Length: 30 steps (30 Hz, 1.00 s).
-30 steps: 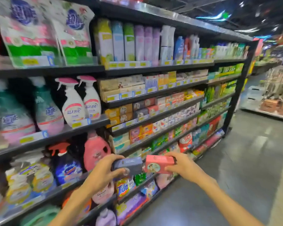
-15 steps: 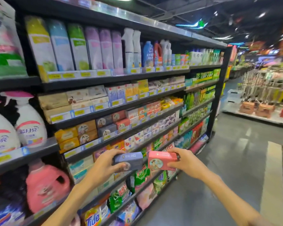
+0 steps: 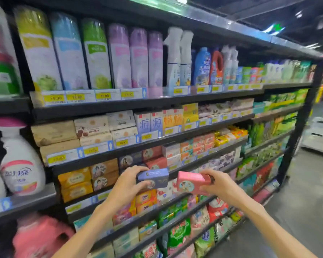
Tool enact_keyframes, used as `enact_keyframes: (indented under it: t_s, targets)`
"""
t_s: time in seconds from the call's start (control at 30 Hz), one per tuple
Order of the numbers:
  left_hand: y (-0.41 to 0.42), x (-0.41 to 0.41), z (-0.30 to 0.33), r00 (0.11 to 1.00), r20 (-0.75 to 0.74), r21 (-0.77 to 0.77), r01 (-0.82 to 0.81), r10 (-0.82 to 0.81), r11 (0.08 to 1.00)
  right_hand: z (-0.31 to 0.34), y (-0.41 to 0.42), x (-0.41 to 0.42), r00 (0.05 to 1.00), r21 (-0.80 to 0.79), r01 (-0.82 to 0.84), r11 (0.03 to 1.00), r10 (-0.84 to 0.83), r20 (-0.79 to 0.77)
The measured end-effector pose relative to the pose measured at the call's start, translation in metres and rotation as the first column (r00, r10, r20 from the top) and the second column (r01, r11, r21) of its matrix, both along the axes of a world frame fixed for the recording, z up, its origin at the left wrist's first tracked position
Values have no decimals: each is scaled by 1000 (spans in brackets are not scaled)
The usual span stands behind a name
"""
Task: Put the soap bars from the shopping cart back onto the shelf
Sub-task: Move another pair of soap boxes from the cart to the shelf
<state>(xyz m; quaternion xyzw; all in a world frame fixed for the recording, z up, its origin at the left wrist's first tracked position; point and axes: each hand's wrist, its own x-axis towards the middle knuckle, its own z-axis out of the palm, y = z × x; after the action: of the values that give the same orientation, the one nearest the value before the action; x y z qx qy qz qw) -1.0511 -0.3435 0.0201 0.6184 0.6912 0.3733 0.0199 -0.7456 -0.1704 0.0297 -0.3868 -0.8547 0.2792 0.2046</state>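
Note:
My left hand (image 3: 128, 185) grips a blue-purple soap box (image 3: 154, 177) from its left end. My right hand (image 3: 222, 185) grips a pink soap box (image 3: 190, 182) with a round picture on its front. Both boxes are held side by side in front of the soap shelf (image 3: 175, 174), just below a row of matching dark blue boxes (image 3: 129, 161) and red boxes (image 3: 153, 153). Orange soap boxes (image 3: 75, 178) lie further left on the same shelf. The shopping cart is out of view.
Tall spray cans (image 3: 93, 56) and bottles fill the top shelf. White and pink detergent bottles (image 3: 21, 164) stand at the left. Bagged goods (image 3: 179, 233) fill the lower shelves. The grey aisle floor (image 3: 302, 211) runs along the right.
The view has moved closer to the soap shelves and panned right. Both hands, still holding their boxes, have risen toward the shelf with the matching blue and red boxes.

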Motion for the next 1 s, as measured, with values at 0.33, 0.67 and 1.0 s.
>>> enact_keyframes:
  t_s: [0.33,0.67,1.0]
  targets:
    - [22,-37,-12,934,68,-16,-351,351,936,-8,96,-103,959,-26,-281,959,280,-38]
    - [43,-37,-3,834,72,-74,-542,547,837,-4,129,-145,874,32,-480,877,481,-73]
    - [62,-37,-11,778,-49,-56,-628,626,776,-1,143,-154,870,37,-488,872,489,-61]
